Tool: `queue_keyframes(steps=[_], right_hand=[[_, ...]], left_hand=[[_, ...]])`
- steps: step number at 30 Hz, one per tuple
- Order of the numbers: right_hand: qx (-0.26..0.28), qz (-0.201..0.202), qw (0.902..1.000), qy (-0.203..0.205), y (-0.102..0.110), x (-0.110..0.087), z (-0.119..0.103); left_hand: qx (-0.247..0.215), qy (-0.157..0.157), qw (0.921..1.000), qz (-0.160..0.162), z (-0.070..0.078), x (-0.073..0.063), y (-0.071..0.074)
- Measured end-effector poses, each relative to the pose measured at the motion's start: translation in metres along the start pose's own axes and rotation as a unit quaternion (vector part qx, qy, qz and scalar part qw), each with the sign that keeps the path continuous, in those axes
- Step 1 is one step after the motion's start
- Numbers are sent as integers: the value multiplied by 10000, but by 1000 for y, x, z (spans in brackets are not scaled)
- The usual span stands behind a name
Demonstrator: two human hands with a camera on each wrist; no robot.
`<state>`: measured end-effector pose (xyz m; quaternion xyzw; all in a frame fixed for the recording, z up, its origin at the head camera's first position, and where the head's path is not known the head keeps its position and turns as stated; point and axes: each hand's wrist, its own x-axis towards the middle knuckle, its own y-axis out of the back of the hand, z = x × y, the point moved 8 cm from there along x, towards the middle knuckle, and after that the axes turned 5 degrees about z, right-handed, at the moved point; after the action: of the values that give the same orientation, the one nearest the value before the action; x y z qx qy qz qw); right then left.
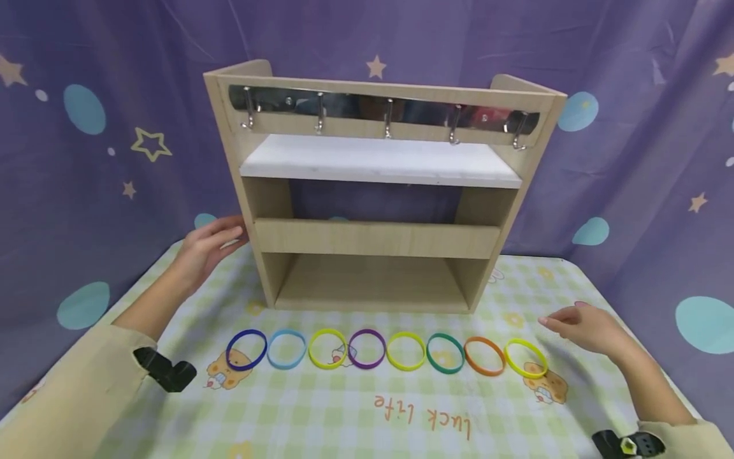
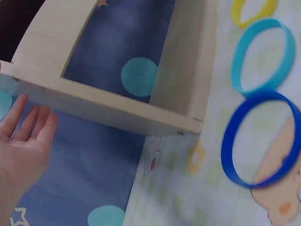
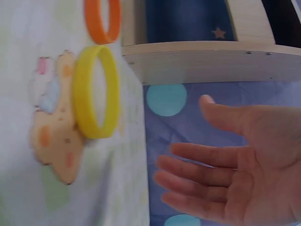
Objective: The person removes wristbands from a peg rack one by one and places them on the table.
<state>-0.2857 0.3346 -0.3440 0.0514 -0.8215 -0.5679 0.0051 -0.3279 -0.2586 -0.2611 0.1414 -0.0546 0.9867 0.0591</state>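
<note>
A wooden rack (image 1: 375, 239) with a white shelf stands on the table, and a metal strip with several hooks (image 1: 388, 120) runs along its top front. My left hand (image 1: 213, 245) is at the rack's left side with fingers extended; whether they touch the panel I cannot tell. My right hand (image 1: 587, 328) hovers to the right of the row of wristbands, holding nothing, its fingers loosely extended in the right wrist view. Nearest to it lies a yellow wristband (image 1: 525, 358). At the row's left end a dark blue wristband (image 2: 261, 139) lies beside a light blue wristband (image 2: 263, 56).
Between the end bands lie an orange wristband (image 1: 484, 356), a green wristband (image 1: 445, 353), a purple wristband (image 1: 367, 349) and two yellow-green ones. A checked tablecloth (image 1: 321, 421) covers the table. Purple curtains (image 1: 143, 64) hang behind and at both sides.
</note>
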Motion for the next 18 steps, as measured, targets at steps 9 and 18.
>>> queue_keyframes(steps=[9,18], right_hand=[[61,838,9965,-12,44,4,-15],[83,1429,9892,301,91,4,-23]], left_hand=[[2550,103,9667,190,12,-27,30],[3766,37,9254,429,39,-46,50]])
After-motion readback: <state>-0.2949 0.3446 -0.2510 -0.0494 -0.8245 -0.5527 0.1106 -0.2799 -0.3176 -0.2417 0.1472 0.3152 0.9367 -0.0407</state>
